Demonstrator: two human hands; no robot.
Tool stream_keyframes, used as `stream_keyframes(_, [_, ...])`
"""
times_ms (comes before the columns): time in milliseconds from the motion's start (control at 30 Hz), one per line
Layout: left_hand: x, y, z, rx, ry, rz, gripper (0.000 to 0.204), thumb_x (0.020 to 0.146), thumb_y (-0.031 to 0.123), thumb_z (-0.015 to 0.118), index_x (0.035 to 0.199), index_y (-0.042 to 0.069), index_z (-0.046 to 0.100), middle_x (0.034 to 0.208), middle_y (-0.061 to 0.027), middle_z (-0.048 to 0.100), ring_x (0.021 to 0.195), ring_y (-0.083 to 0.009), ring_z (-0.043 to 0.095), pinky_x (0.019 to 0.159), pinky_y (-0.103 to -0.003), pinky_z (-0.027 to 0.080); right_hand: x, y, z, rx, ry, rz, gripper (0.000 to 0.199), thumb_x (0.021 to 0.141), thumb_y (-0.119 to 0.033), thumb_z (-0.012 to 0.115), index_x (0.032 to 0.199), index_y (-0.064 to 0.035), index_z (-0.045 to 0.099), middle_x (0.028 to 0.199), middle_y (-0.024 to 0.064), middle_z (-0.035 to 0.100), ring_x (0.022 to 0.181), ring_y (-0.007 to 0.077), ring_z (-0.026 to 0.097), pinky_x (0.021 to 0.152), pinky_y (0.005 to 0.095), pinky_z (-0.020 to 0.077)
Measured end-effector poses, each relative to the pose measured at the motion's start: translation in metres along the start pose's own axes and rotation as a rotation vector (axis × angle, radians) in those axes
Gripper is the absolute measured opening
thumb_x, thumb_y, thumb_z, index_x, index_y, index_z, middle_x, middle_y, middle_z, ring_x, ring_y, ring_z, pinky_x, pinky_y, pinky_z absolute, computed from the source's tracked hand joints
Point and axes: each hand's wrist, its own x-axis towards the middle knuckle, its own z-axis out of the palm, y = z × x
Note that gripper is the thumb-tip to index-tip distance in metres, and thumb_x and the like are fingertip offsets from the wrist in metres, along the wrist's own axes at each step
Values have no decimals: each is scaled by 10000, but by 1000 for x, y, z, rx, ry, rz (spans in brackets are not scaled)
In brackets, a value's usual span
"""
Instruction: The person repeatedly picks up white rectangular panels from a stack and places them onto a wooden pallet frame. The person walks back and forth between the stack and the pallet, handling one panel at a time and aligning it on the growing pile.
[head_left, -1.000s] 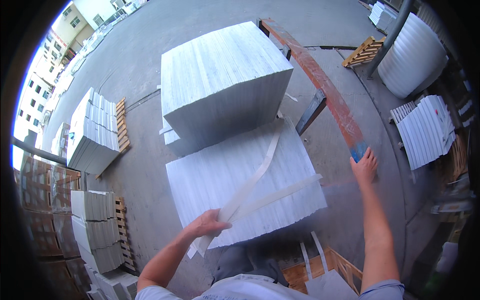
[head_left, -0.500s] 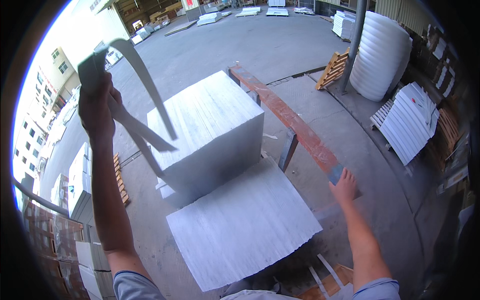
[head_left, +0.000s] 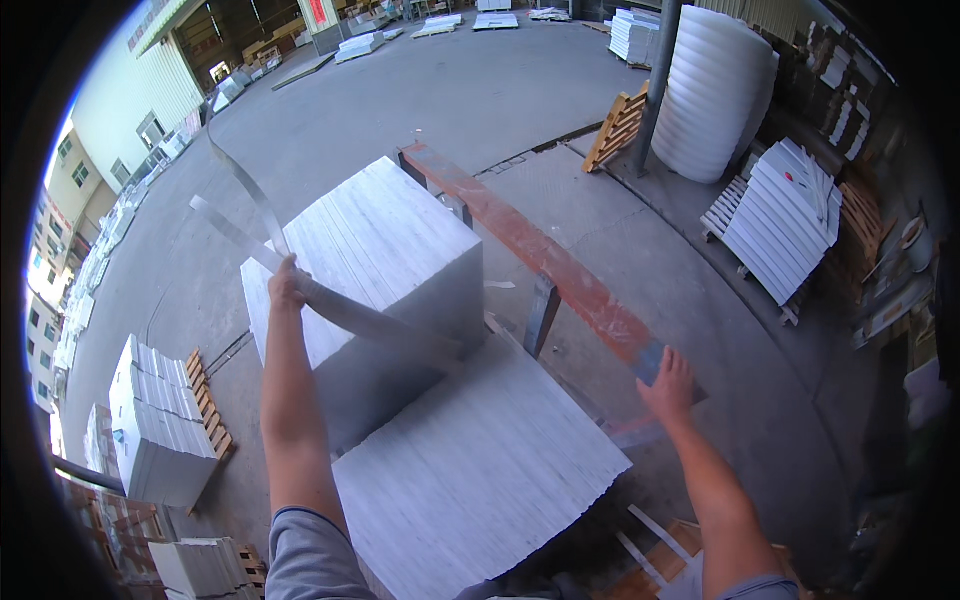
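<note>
My left hand is closed round several long, thin, flexible pale strips, at the left side of a tall block of white stone-like slabs. The strips fan out above the block; one sweeps right toward its near edge, blurred by motion. My right hand rests on the near, bluish end of a long red beam, fingers laid over its top and not wrapped round it. Nearest me, against the block's near face, lies a wide white sheet or slab with rough edges.
Grey posts hold up the beam. On the left stands a pallet of white slabs. At the right are a white foam roll, a grey pole, a wooden pallet and stacked white panels.
My left hand has come down and to the right with the strips, from raised high to beside the block. My right hand stays at the beam's end. The whole view has shifted slightly.
</note>
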Motion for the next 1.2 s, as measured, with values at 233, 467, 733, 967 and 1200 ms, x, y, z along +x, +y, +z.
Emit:
stream_keyframes(233, [38, -196, -23, 68, 141, -184, 372, 757, 135, 647, 1006, -84, 478, 714, -135, 526, 531, -281, 535, 451, -405, 466, 3, -4, 5, -25, 24, -30, 789, 655, -327, 712, 1271, 12, 354, 1225, 203, 440, 1088, 359, 440, 941, 455, 338])
stream_keyframes(467, [25, -169, -4, 659, 200, 214, 571, 772, 237, 633, 1141, -147, 427, 987, -209, 549, 897, -346, 555, 801, -405, 462, 5, -6, 8, -62, 22, -34, 795, 646, -326, 719, 1267, 12, 357, 1224, 198, 443, 1084, 353, 446, 944, 451, 342])
stream_keyframes(733, [-161, -270, -65, 968, 49, 883, 372, 824, 157, 571, 1132, -31, 479, 1199, -202, 478, 1141, -346, 448, 955, -402, 357, 5, -9, 7, -91, 29, -56, 798, 648, -333, 720, 1268, 16, 360, 1228, 196, 449, 1078, 351, 459, 934, 442, 354])
stream_keyframes(967, [-437, -409, -316, 1304, -512, -390, 374, 770, 298, 560, 937, -29, 629, 963, -266, 608, 961, -376, 576, 856, -425, 448, 1, -7, 14, -165, 40, -75, 772, 675, -347, 706, 1266, 19, 371, 1223, 199, 463, 1074, 347, 469, 919, 441, 376])
stream_keyframes(1200, [-586, -398, -489, 1236, -298, -776, 346, 802, 283, 509, 840, -45, 610, 716, -144, 631, 590, -204, 613, 522, -329, 474, -3, 3, 29, -191, 15, -90, 746, 744, -415, 648, 1300, -9, 359, 1256, 186, 460, 1132, 341, 459, 955, 437, 365])
